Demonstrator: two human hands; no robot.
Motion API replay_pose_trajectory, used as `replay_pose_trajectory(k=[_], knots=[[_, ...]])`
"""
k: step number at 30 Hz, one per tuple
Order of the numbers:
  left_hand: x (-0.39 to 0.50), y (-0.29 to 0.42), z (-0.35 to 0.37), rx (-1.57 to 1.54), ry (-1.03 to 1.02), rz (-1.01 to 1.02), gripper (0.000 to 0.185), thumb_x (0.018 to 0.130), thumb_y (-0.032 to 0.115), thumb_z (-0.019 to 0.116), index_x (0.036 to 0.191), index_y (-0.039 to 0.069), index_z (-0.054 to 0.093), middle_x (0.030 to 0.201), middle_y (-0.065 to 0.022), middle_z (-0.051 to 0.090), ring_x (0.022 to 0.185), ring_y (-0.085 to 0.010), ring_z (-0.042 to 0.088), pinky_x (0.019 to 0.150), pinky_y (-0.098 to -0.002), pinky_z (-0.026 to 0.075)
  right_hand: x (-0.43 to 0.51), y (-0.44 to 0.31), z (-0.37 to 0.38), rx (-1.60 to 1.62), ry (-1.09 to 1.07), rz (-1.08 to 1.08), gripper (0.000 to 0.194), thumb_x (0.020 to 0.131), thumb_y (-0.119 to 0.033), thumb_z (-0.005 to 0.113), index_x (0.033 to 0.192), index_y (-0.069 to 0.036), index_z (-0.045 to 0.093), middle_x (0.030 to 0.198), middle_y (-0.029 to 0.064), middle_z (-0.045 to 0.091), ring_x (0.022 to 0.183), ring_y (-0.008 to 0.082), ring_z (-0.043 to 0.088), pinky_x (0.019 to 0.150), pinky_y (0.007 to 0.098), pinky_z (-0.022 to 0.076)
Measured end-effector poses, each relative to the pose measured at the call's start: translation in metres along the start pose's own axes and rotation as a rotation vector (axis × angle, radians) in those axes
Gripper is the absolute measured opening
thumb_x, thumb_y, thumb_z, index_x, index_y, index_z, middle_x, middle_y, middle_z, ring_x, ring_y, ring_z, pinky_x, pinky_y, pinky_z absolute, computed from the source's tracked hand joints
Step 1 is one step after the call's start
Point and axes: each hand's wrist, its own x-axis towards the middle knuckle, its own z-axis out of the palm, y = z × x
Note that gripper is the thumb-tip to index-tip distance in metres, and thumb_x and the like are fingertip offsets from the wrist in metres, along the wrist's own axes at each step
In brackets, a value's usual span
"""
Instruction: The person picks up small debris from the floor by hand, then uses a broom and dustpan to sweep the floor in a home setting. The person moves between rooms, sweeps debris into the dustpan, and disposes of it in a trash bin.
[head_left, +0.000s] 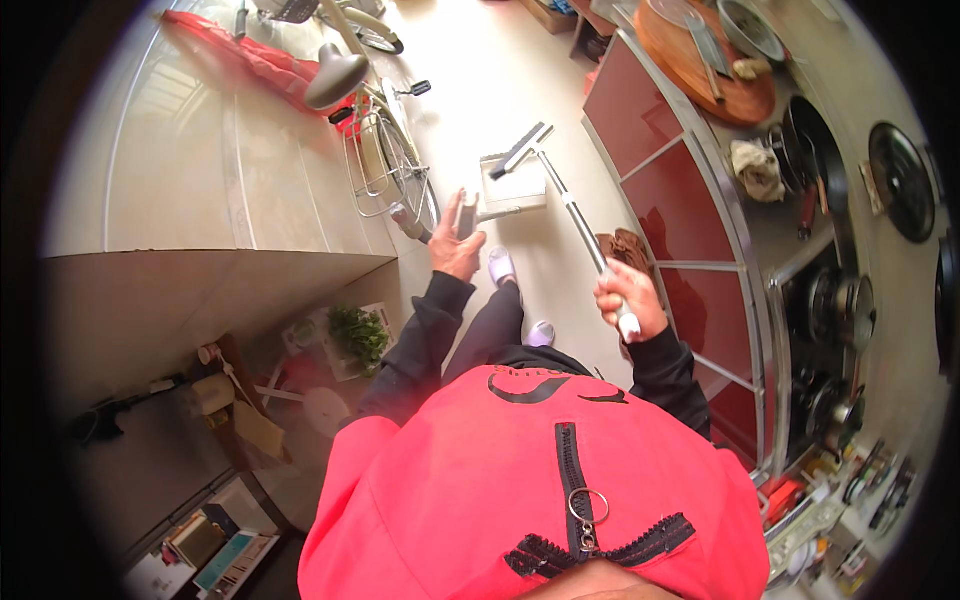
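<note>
My right hand (632, 296) is closed around the upper end of a broom's metal handle (583, 225). The handle slants away up and to the left, to a broom head with dark bristles (519, 150) that overlaps the far edge of a white dustpan (517, 193). Around the dustpan's upright handle (467, 215) my left hand (457, 240) is closed, its thumb and index finger towards the handle's top. The dustpan lies beyond my feet over the pale floor. Whether the bristles touch it I cannot tell.
A bicycle (397, 150) stands along the left wall. Red-fronted cabinets (686, 202) run along the right, beneath a counter with a round wooden board (720, 97), pans and a stove. A brown bag (626, 251) rests against the cabinets. Leafy greens (360, 334) are at lower left.
</note>
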Motion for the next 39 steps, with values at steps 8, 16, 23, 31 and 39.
replay_pose_trajectory(k=[8,16,23,31,39], knots=[[0.097,0.022,0.038,0.152,0.010,-0.104,0.081,0.067,0.007,0.055,0.144,0.022,0.034,0.090,-0.0176,0.067,0.044,-0.0185,0.055,0.051,-0.0318,0.050,0.133,-0.120,0.117,0.621,-0.329,0.255,0.011,0.095,-0.007,0.046,0.086,-0.002,0.042,0.075,0.0023,0.043,0.062,0.0059,0.048,0.051,0.0190,0.0422],[0.153,0.049,0.056,0.031,-0.081,-0.184,0.085,0.074,0.001,0.048,0.148,0.030,0.018,0.076,-0.0180,0.064,0.048,-0.0223,0.061,0.048,-0.0351,0.055,0.204,-0.153,0.170,0.776,-0.396,0.417,0.010,0.096,-0.009,0.042,0.091,0.000,0.041,0.073,0.0018,0.044,0.063,0.0075,0.051,0.054,0.0214,0.0468],[0.192,0.067,0.063,-0.073,-0.083,-0.213,0.085,0.077,-0.001,0.053,0.147,0.034,0.020,0.097,-0.0148,0.065,0.049,-0.0184,0.061,0.045,-0.0314,0.054,0.236,-0.185,0.189,0.724,-0.480,0.475,0.016,0.097,-0.014,0.046,0.094,0.001,0.046,0.073,0.0059,0.052,0.064,0.0113,0.056,0.056,0.0207,0.0556],[0.235,0.073,0.075,-0.095,0.030,-0.361,0.081,0.070,-0.005,0.052,0.141,0.030,0.034,0.072,-0.0108,0.061,0.045,-0.0160,0.056,0.040,-0.0300,0.049,0.303,-0.220,0.130,-0.231,-0.358,0.380,0.044,0.090,-0.040,0.059,0.113,-0.003,0.050,0.074,0.0043,0.058,0.060,0.0141,0.060,0.050,0.0245,0.0501],[0.256,0.087,0.109,-0.090,0.116,-0.385,0.084,0.070,-0.003,0.055,0.143,0.032,0.033,0.067,-0.0056,0.056,0.041,-0.0118,0.050,0.037,-0.0268,0.043,0.432,-0.176,0.086,0.165,-0.552,0.673,0.054,0.089,-0.055,0.048,0.106,-0.004,0.053,0.097,0.0194,0.060,0.087,0.0382,0.062,0.073,0.0537,0.0519]])
